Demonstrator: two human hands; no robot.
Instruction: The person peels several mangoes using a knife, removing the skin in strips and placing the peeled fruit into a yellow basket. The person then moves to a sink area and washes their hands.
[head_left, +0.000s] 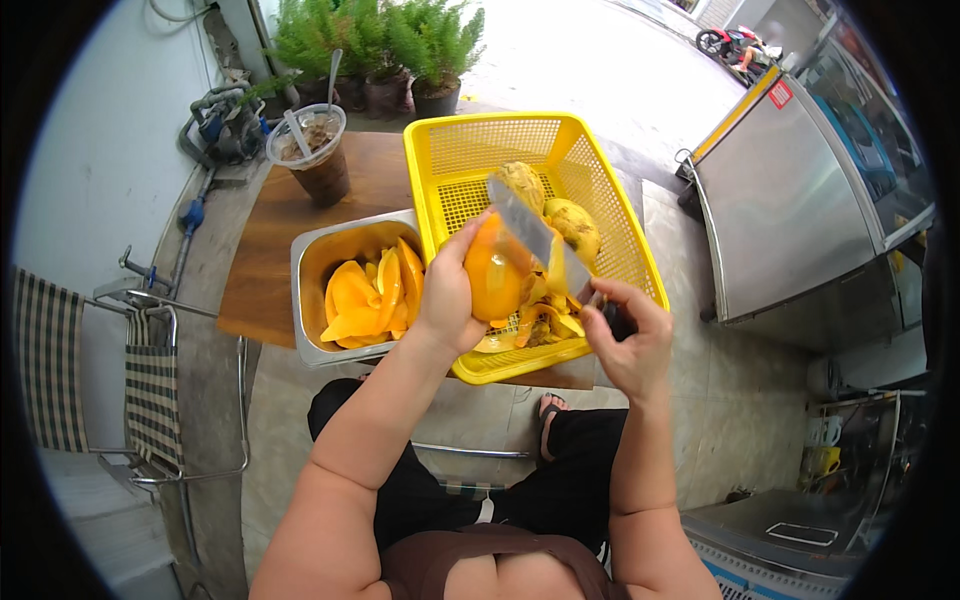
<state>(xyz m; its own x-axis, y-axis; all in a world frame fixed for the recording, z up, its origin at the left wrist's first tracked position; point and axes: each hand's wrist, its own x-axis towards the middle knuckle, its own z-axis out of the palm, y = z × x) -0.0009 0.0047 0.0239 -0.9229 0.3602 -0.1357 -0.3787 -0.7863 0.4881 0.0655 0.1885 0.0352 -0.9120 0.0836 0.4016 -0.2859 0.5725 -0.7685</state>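
Observation:
A peeled orange mango (493, 274) rests in my left hand (448, 289), held above the near part of a yellow plastic basket (626, 247). My right hand (634, 330) grips the dark handle of a wide-bladed knife (529, 225). The blade is blurred and slants across the mango's right side; whether it touches the flesh I cannot tell. Under it hangs a strip of peel (556, 266). Two unpeeled yellow mangoes (573, 227) lie farther back in the basket, with peelings (551, 326) heaped near its front. Left of the basket, a steel pan (304, 300) holds cut mango slices (360, 300).
A plastic cup of iced brown drink (322, 161), with straw and spoon, stands on the wooden table (255, 277) behind the pan. Potted green plants (435, 60) grow beyond. To the left is a checked folding chair (154, 397); to the right, a stainless-steel cabinet (787, 202).

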